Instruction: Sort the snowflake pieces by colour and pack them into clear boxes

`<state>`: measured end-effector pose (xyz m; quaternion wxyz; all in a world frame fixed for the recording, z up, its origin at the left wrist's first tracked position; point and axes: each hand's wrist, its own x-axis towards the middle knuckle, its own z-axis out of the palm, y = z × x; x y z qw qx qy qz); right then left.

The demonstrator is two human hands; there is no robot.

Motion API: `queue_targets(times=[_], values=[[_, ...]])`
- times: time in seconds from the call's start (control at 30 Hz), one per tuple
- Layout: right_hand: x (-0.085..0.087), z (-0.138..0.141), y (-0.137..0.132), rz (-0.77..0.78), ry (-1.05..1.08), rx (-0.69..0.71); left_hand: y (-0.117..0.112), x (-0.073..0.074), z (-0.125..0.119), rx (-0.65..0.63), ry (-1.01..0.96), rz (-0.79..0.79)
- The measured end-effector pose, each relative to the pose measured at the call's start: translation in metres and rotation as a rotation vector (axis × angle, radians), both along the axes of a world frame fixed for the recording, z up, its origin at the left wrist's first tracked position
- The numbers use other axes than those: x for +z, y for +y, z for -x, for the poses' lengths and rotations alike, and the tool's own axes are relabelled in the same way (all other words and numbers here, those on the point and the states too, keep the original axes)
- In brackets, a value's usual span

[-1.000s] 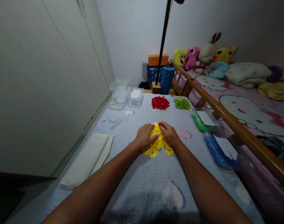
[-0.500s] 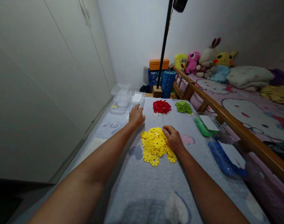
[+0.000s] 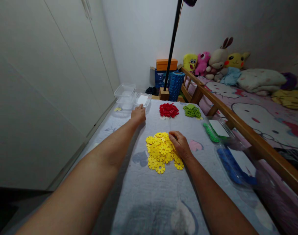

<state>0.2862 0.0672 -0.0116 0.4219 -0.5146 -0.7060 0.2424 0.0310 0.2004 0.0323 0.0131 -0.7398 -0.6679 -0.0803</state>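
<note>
My left hand (image 3: pixel 138 115) reaches forward on the far left of the cloth. Its outstretched fingertips are at the near rim of a clear plastic box (image 3: pixel 146 103) with a white card in it; whether they touch is hard to make out. Beside the yellow snowflake discs (image 3: pixel 161 150), heaped in the middle, my right hand (image 3: pixel 180 143) rests against the heap's upper right edge. Its fingers curl loosely, thumb a little apart, and no disc shows in them. A taller clear box (image 3: pixel 124 91) stands left of the carded one.
Red pieces (image 3: pixel 169 110) and light green pieces (image 3: pixel 192 111) lie in piles at the back. Along the right edge sit clear boxes of green pieces (image 3: pixel 211 133) and blue pieces (image 3: pixel 233 166). A wooden bed rail (image 3: pixel 222 112) borders that side; a white cabinet (image 3: pixel 53 81) borders the left.
My left hand has moved slightly forward and left, to the near rim of the carded box. The right hand stays beside the yellow heap. The whole view has shifted slightly.
</note>
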Motion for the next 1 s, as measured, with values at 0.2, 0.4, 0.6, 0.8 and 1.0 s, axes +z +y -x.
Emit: queue_targets(times=[0.2,0.4,0.6,0.8,1.0], values=[[0.002,0.0,0.0,-0.004,-0.008,0.018,-0.009,0.003,-0.001,-0.027,0.025,-0.033],[0.002,0.0,0.0,-0.009,-0.019,0.027,-0.039,0.009,-0.001,-0.089,0.067,-0.054],[-0.003,-0.002,0.003,-0.018,-0.041,0.034,-0.076,0.014,0.004,-0.138,0.058,-0.033],[-0.005,-0.004,0.005,-0.022,-0.058,0.037,-0.121,0.023,0.008,-0.146,0.033,-0.027],[-0.009,-0.005,0.007,-0.037,-0.067,0.044,-0.153,0.027,0.008,-0.139,0.036,-0.025]])
